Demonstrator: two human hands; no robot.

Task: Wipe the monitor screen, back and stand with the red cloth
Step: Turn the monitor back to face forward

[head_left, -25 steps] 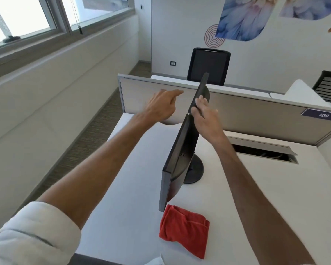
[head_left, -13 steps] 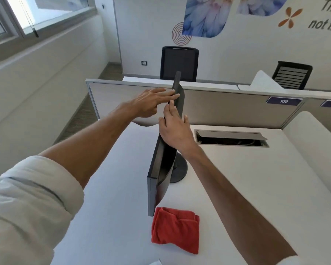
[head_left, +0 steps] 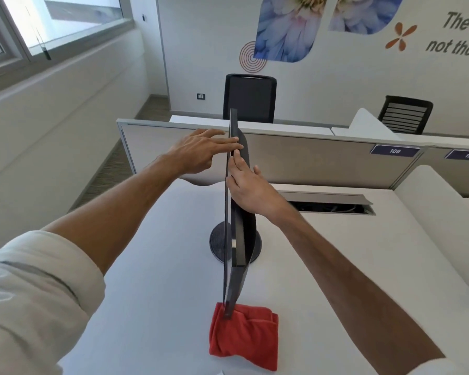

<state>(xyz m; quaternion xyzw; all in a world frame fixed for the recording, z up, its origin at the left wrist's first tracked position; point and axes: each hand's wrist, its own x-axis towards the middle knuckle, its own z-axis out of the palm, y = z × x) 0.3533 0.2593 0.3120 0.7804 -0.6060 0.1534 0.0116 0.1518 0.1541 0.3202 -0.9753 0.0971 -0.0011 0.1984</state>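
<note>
The dark monitor [head_left: 240,277] stands edge-on to me on its round black stand base [head_left: 218,243], the screen facing left and the back facing right. My left hand [head_left: 201,152] lays straight fingers against the screen side near the top edge. Flat against the back, my right hand [head_left: 252,188] has its index finger running along the top edge. The folded red cloth [head_left: 244,336] lies on the white desk [head_left: 160,266] under the monitor's near corner, and neither hand touches it.
A grey partition [head_left: 309,158] closes off the desk's far side. An open cable slot [head_left: 328,207] sits in the desk to the right of the monitor. Two black chairs [head_left: 249,96] [head_left: 405,113] stand beyond the partition. The desk's left edge drops to the floor.
The monitor has turned from slanted to edge-on toward me. My left hand came in from hovering left of it to rest its fingers on the screen side; my right hand stayed on the back.
</note>
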